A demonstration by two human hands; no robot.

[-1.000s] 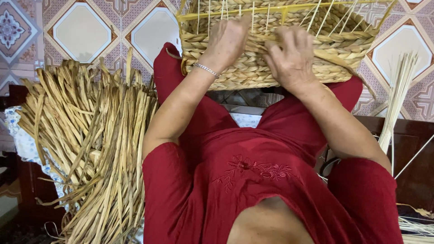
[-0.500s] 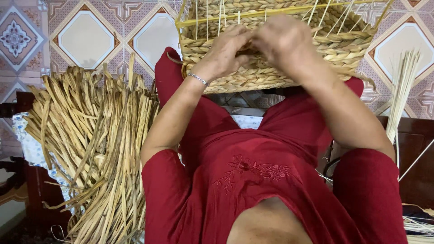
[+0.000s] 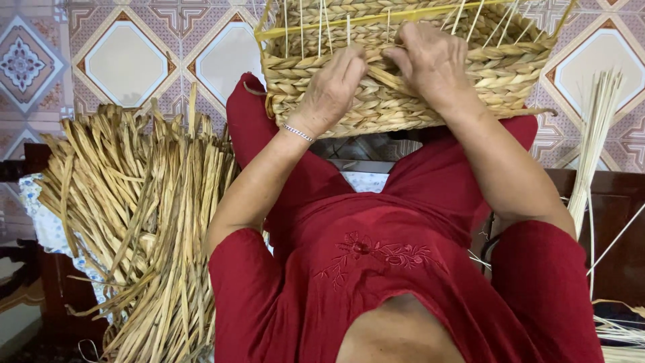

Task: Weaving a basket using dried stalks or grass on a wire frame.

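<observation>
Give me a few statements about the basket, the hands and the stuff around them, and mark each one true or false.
1. Both hands rest on the woven basket. True.
2. The left hand wears a bracelet at the wrist. True.
3. The pile of dried strips lies to the person's right. False: it lies to their left.
4. The person wears a blue garment. False: the garment is red.
5. Thin pale sticks lie to the right of the right hand. True.

A home weaving spot: patterned floor tiles (image 3: 127,64), dried reed bundle (image 3: 141,228), half-woven basket (image 3: 403,87).
</observation>
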